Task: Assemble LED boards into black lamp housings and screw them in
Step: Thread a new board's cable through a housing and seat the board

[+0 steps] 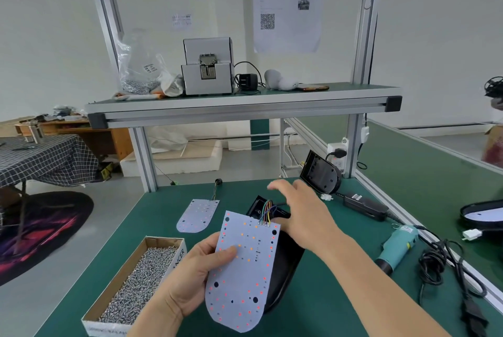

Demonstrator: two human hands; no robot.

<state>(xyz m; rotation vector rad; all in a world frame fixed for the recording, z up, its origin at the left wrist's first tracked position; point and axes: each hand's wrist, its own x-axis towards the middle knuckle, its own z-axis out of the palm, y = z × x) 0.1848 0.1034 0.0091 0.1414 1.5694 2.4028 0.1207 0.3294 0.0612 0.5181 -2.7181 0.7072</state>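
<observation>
My left hand (196, 274) holds a white LED board (242, 279) by its left edge, thumb across its face, above the green mat. Coloured wires run from the board's top edge into a black lamp housing (285, 260) lying under and behind it. My right hand (302, 208) reaches forward over the housing's far end with fingers spread and holds nothing. A second LED board (197, 215) lies flat on the mat farther back, with a wire to a small black ring. Another black housing (321, 173) leans upright at the back right.
A cardboard box of several small screws (141, 282) sits at the front left. A teal electric screwdriver (398, 245) with a coiled black cable lies on the right, a black power adapter (364, 204) behind it. A screw feeder (208, 69) stands on the upper shelf.
</observation>
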